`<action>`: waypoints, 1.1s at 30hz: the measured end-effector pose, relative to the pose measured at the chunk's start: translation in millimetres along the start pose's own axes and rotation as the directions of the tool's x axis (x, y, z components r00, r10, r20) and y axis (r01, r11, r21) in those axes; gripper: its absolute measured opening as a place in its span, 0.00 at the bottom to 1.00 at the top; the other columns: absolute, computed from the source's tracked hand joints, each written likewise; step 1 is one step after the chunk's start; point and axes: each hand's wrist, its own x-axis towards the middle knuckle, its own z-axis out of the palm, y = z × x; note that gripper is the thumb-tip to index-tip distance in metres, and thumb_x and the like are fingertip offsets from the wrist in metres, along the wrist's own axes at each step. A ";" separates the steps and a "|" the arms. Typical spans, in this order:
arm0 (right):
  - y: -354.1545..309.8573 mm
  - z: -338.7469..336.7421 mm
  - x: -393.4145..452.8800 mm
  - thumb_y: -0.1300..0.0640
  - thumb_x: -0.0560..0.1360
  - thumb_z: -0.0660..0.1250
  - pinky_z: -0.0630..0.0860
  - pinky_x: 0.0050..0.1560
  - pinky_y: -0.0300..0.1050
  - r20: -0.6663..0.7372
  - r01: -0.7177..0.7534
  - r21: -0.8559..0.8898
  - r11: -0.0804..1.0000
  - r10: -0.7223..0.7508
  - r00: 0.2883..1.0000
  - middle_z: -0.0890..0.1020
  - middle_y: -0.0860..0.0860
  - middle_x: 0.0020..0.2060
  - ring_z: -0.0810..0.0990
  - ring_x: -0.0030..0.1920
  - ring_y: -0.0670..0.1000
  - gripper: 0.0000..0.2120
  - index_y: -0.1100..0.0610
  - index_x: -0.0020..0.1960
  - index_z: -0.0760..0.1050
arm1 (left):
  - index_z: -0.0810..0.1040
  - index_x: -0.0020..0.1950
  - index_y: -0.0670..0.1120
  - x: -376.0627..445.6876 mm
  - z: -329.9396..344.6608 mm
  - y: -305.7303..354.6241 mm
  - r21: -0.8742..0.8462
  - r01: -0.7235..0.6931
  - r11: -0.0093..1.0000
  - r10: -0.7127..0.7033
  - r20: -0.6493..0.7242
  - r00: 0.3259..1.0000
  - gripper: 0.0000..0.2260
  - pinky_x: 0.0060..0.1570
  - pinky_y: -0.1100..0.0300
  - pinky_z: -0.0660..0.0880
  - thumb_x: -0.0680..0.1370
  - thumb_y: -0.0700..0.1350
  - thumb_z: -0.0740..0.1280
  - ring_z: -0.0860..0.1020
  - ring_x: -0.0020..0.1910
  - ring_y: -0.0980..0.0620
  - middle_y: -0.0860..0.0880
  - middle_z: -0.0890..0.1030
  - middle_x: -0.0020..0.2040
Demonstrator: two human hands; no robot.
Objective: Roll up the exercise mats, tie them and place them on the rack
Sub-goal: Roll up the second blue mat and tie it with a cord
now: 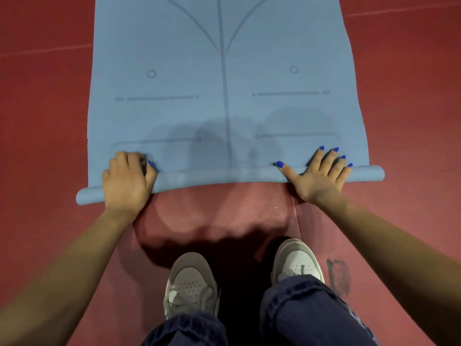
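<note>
Step in hand: rolling blue mat point(224, 96), just begun. Thin roll point(224, 174) lies at mat's near edge on red floor point(37, 121), slightly skewed. Left hand point(127, 181) curled over roll; right hand point(321, 176) splayed flat on it. Next: even push forward, correct skew. No tie or rack visible.

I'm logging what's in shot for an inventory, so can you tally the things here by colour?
Blue: 1, the exercise mat, partly rolled at its near end under the left hand and the right hand.
White: 2, the left shoe and the right shoe.
Dark blue: 1, the jeans.
Total: 4
</note>
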 end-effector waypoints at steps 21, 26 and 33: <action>-1.5 8.8 18.8 0.31 0.76 0.44 0.32 0.69 0.67 -0.246 0.093 0.006 0.996 -0.089 0.965 0.38 0.58 0.76 0.35 0.75 0.61 0.37 0.48 0.78 0.40 | 0.77 0.48 0.40 29.7 0.8 -30.4 -0.075 -0.587 0.806 0.586 -0.031 0.809 0.32 0.38 0.50 0.65 0.80 0.65 0.47 0.73 0.33 0.41 0.41 0.72 0.39; -16.4 -9.0 38.1 0.36 0.79 0.42 0.33 0.67 0.71 -0.316 0.095 0.002 0.995 -0.089 0.945 0.40 0.54 0.77 0.36 0.76 0.58 0.31 0.47 0.78 0.41 | 0.76 0.39 0.41 35.8 -6.1 -23.7 0.016 -0.611 0.792 0.610 -0.081 0.788 0.27 0.39 0.50 0.63 0.83 0.58 0.47 0.72 0.33 0.42 0.41 0.73 0.37; -31.3 -19.1 63.4 0.39 0.80 0.42 0.35 0.72 0.64 -0.392 0.130 0.015 0.991 -0.114 0.913 0.42 0.57 0.77 0.39 0.76 0.57 0.31 0.50 0.78 0.39 | 0.79 0.51 0.42 4.8 -0.1 21.5 -0.274 0.139 0.952 -0.147 -0.010 0.989 0.24 0.59 0.45 0.58 0.79 0.57 0.50 0.72 0.54 0.37 0.39 0.74 0.57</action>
